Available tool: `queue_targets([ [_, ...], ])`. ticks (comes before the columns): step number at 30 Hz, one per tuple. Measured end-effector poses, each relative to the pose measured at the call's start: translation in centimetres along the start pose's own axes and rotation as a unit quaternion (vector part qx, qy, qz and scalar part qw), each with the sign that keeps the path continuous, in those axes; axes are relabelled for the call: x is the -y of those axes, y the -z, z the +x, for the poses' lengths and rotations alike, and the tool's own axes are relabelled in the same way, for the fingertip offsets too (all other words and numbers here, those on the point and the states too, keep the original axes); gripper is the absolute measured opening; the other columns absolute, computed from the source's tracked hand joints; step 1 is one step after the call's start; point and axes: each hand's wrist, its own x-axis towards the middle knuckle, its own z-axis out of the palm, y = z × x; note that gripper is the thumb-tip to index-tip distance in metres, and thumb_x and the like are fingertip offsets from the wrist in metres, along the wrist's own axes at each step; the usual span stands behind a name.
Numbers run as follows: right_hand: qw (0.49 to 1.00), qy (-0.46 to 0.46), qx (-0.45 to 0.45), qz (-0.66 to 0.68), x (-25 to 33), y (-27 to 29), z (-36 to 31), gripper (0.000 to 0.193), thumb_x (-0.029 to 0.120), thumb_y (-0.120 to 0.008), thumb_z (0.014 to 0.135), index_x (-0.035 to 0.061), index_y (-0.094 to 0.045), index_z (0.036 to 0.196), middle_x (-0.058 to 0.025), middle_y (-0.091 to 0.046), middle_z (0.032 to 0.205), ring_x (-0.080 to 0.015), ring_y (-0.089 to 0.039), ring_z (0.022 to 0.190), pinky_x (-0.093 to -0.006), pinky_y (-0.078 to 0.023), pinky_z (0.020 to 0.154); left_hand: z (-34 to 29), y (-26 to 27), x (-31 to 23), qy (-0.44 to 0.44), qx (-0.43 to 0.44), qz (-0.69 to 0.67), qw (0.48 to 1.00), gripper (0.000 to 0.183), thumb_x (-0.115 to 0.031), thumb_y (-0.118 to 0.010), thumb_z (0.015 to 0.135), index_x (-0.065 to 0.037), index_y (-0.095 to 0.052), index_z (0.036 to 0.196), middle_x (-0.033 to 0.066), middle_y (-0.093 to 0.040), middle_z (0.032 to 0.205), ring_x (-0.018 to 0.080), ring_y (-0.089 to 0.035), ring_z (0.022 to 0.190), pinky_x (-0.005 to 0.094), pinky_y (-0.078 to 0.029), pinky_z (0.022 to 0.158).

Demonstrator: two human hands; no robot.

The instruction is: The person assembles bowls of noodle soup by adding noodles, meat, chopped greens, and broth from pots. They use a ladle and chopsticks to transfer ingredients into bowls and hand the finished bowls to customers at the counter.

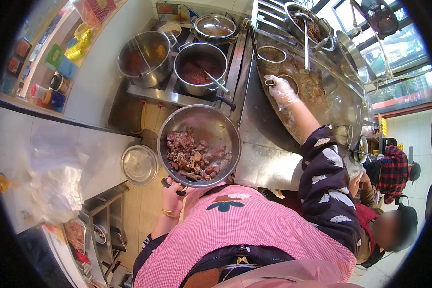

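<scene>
Start far left of the steel pan point(223, 128): clear plastic bags point(57, 177). Closer, just left of the pan: round steel lid point(140, 164). Beyond the pan, to its left: stockpot point(156, 77) with reddish-brown liquid. At the pan's near-left side: bare left hand point(172, 198), wrapped tight around a black side handle point(174, 187). Inside the pan: browned meat chunks point(189, 153), heaped toward the left. Keep the pan level; with a one-sided grip, likely to tip toward the unheld end. Straight beyond the pan: deep pot point(199, 90) with dark red contents. Right of the pan: bare metal bench point(269, 165); cannot tell if touching the pan. Farther right and beyond: mesh strainer point(272, 54) at the edge of a wide vat point(271, 106) of brown liquid. Over the vat, right of the pan: right hand point(282, 90) in a clear glove, clamped on a metal loop handle point(269, 82). Move it slowly and upright to limit splashing. Keep fingertips and the dark sleeve point(329, 158) off the liquid, probably hot.
</scene>
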Motion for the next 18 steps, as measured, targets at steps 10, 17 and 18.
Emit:
queue_targets([
  [10,0.932,0.158,-0.298,0.134,1.3,-1.5,-10.2,0.053,-0.009,-0.042,0.074,-0.0029,-0.060,0.124,-0.0247,-0.063,0.120,-0.0371,-0.062,0.110,-0.0386,-0.049,0.097,0.0,0.3,-0.2,0.043,-0.010,0.005,0.999,0.045,0.004,-0.046,0.076,-0.010,-0.055,0.118,-0.0015,-0.060,0.102,0.0106,-0.055,0.078,0.0482,-0.057,0.088],
  [17,0.437,-0.473,-0.331,0.689,-3.4,-2.9,-28.8,0.045,0.048,-0.060,0.094,0.0058,-0.052,0.107,-0.0097,-0.058,0.087,-0.0184,-0.057,0.069,-0.0288,-0.052,0.057,4.8,-2.1,0.2,0.045,-0.008,-0.045,0.998,0.042,0.006,-0.046,0.073,-0.009,-0.051,0.112,-0.0027,-0.049,0.080,0.0121,-0.049,0.068,0.0500,-0.052,0.097],
  [18,0.392,-0.432,-0.390,0.713,-6.3,-2.2,-28.3,0.049,0.052,-0.059,0.094,0.0046,-0.052,0.107,-0.0116,-0.057,0.088,-0.0203,-0.058,0.072,-0.0299,-0.054,0.060,5.9,-2.9,-0.1,0.046,-0.010,-0.048,0.998,0.041,0.006,-0.046,0.073,-0.009,-0.051,0.111,-0.0029,-0.047,0.078,0.0121,-0.048,0.067,0.0500,-0.051,0.098],
])
